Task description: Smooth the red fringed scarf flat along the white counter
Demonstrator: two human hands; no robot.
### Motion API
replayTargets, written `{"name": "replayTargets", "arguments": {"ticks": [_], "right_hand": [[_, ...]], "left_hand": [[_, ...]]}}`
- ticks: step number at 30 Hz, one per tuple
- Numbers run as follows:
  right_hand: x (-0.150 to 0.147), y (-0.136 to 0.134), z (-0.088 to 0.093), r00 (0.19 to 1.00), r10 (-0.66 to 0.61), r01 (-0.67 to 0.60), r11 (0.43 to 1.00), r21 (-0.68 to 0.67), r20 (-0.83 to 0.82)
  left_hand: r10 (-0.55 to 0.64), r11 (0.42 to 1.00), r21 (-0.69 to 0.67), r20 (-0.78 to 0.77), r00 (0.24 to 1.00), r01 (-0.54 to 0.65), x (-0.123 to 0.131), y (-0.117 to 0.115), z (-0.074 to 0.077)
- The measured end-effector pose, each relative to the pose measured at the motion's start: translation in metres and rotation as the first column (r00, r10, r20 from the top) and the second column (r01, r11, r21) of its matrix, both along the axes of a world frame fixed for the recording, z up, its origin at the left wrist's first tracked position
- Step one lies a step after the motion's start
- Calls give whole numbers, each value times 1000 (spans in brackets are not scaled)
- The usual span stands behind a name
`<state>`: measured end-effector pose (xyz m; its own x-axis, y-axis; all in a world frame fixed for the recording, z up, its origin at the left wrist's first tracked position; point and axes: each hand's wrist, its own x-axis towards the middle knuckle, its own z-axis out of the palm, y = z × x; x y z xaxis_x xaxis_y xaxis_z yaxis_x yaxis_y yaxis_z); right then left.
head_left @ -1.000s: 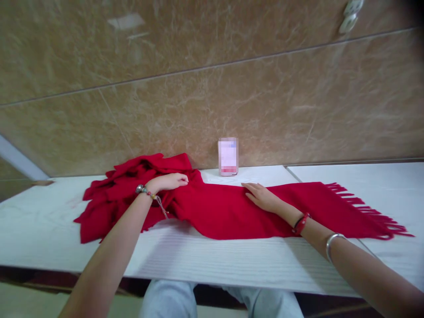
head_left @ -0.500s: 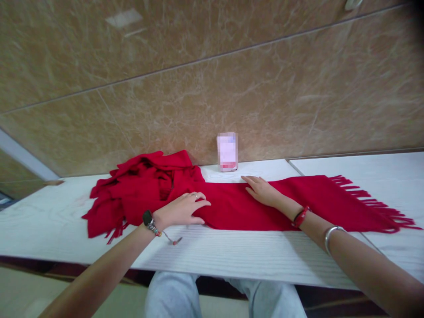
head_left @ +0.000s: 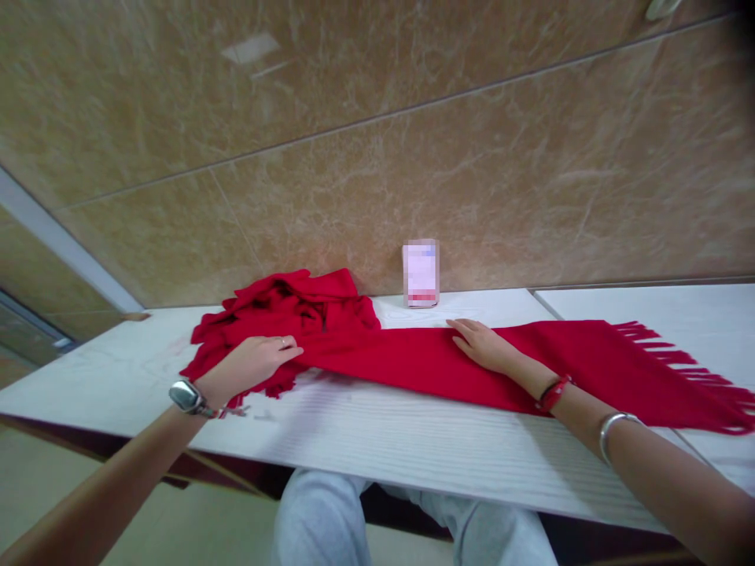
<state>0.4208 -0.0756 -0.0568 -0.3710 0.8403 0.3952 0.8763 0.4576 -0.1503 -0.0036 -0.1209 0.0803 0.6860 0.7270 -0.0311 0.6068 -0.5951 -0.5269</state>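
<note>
A long red scarf lies across the white tabletop, its fringed end spread flat to the right and the rest bunched in a heap at the left. My left hand pinches the scarf's near edge beside the heap, with the fingers closed. From that grip the cloth stretches taut and narrow toward the right. My right hand rests flat on the scarf's middle, fingers stretched out and pointing left. Part of the heap is hidden behind my left hand.
A phone, its screen blurred, leans upright against the brown marble-look wall behind the scarf. The white table has a seam at the right. My knees are under its front edge.
My left hand has closed on the scarf's edge and moved left, drawing the cloth up into a slanting, narrower strip. My right hand stays on the scarf. The view has shifted slightly.
</note>
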Motion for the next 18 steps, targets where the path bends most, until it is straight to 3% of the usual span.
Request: {"name": "replayTargets", "arguments": {"ticks": [2,5,9,12,14,16,18], "right_hand": [[0,1,-1,1000,7,-7,1000,6,0],[1,2,-2,1000,23,-23,1000,17,0],[0,1,1,1000,9,-9,1000,26,24],[-2,-2,5,999,9,-10,1000,23,51],[-3,-3,7,998,24,-25,1000,6,50],[-4,-4,8,999,31,-31,999,-10,38],[-4,-4,8,1000,21,-21,1000,-19,22]], "left_hand": [[-34,999,-44,-54,998,32,-7,-6,7],[-68,985,-164,-129,989,46,-4,-18,-6],[57,968,-236,-138,989,-89,20,-30,-18],[134,932,-330,-66,989,-149,50,-25,-8],[94,924,-379,80,992,-57,79,-19,-6],[36,937,-346,239,970,50,114,-12,-15],[-4,936,-332,327,945,119,148,-5,-35]]}}
